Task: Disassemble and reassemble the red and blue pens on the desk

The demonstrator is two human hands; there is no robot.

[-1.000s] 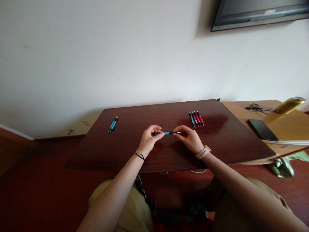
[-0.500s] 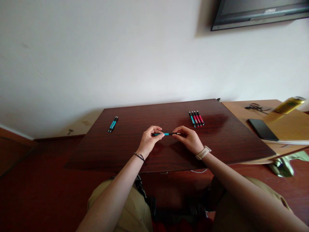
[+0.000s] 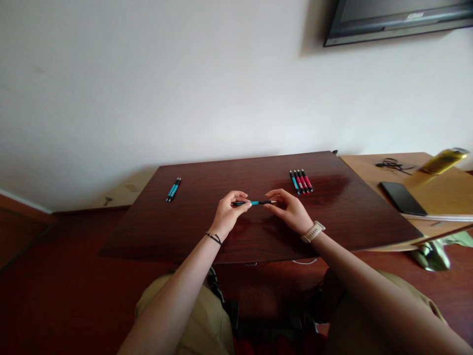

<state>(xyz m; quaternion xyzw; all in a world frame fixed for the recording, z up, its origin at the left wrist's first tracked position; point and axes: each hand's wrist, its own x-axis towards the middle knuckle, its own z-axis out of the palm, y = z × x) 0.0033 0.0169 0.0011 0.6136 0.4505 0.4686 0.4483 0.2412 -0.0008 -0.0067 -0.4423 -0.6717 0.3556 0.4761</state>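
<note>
A blue-and-black pen (image 3: 255,202) lies level above the near middle of the dark wooden table. My left hand (image 3: 225,213) pinches its left part between thumb and fingers. Around its pale right tip, my right hand (image 3: 291,212) has thumb and index finger parted, with a small gap to the pen. Two blue pens (image 3: 173,190) lie side by side at the table's left. To the right, beyond my right hand, is a row of pens: one blue pen (image 3: 294,182) at its left end, then several pinkish-red pens (image 3: 304,181).
The dark table (image 3: 207,180) stands against a white wall. A lower wooden desk (image 3: 443,192) adjoins it at right, bearing a black phone (image 3: 402,198), a coiled cable (image 3: 393,164) and a yellow can (image 3: 445,161). A television (image 3: 399,24) hangs above.
My right thumb and index finger have spread apart, letting go of the pen's right end. The left hand still holds the pen, nearly in place.
</note>
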